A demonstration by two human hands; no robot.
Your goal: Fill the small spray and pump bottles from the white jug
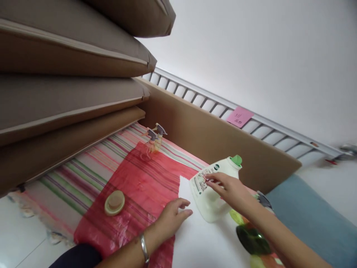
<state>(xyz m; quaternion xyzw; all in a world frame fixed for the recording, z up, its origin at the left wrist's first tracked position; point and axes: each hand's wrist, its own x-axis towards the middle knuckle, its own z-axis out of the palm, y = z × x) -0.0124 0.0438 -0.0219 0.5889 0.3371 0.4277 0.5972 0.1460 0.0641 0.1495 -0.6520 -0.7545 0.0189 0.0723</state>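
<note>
A white jug-style bottle (pixel 214 201) with a green cap (pixel 236 160) and a printed label stands on a white sheet (pixel 203 242). My right hand (pixel 227 188) is in front of its label, thumb and index fingertips close together in a pinch; whatever may be between them is too small to tell. My left hand (pixel 173 219) hovers over the sheet's left edge, left of the bottle, with fingers bent and apart and nothing in them. Beneath the sheet lies red plastic (pixel 134 178), on a striped cloth (pixel 69 186).
Two small spray bottles (pixel 154 139) stand at the back of the cloth. A round beige lid-like item (pixel 114 203) sits on the red plastic. Stacked brown cushions (pixel 69 100) rise at left. A tan board (pixel 212 130) runs behind; colourful items (pixel 252 238) lie under my right forearm.
</note>
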